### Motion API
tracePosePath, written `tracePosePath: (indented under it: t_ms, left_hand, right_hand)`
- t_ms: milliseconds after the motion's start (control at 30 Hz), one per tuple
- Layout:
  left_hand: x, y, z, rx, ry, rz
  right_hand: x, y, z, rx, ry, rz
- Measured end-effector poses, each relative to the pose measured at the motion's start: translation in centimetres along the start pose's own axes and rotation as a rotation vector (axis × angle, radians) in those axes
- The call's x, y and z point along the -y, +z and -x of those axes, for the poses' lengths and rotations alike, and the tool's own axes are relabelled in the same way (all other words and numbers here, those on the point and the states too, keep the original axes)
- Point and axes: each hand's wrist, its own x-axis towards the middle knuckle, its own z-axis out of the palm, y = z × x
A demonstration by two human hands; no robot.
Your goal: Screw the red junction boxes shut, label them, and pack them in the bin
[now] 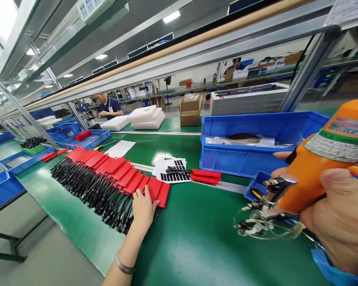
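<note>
Red flat cases (116,169) with black cables (92,194) lie overlapping in a long row on the green table (185,246). My left hand (143,206) rests on the near right end of the row, fingers apart on the red cases. At the right, close to the camera, my right hand (337,214) is wrapped round an orange tool (322,159) with a metal tip and thin clear tubing. More red cases (205,176) with black cables lie beyond, partly on white sheets with black labels (170,169).
A large blue bin (235,159) stands at the back right, with a small blue tray (256,186) before it. White foam stacks (147,117) and a cardboard box (191,111) are behind. Blue trays (26,159) stand left. A person (109,107) sits across the table.
</note>
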Motion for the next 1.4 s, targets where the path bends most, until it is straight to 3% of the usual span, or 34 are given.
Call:
tracePosePath:
  t_ms: [67,167,333,433,500,600,700,800,1400]
  left_hand:
    - [0.0,0.5,0.1,-0.027,0.019,-0.002]
    - [0.2,0.0,-0.1,-0.04,0.062,-0.01]
    - [-0.2,-4.0,1.7,-0.088,0.164,0.044]
    - [-3.2,-6.0,3.4,-0.066,0.352,0.208]
    - [-6.3,-6.0,4.2,0.009,0.498,0.324]
    - [-10.7,-4.4,4.6,0.168,0.676,0.39]
    - [-12.5,-2.4,4.5,0.266,0.71,0.402]
    - [-12.4,-1.8,4.4,0.276,0.71,0.429]
    - [-12.0,-2.7,4.5,0.285,0.731,0.374]
  right_hand:
    - [0.7,0.5,0.4,0.014,0.079,-0.033]
    - [1.0,0.5,0.5,0.058,0.062,-0.035]
    - [0.0,-0.8,0.2,0.173,0.031,-0.072]
    - [-0.6,-0.9,0.3,0.228,-0.039,-0.087]
    - [-0.9,-0.4,0.5,0.245,-0.094,-0.077]
    - [-1.5,0.4,1.0,0.259,-0.116,-0.07]
    - [-2.1,1.0,1.5,0.252,-0.114,-0.049]
    - [-2.7,1.2,1.9,0.226,-0.121,-0.001]
    - [-4.8,1.0,4.4,0.252,-0.21,0.008]
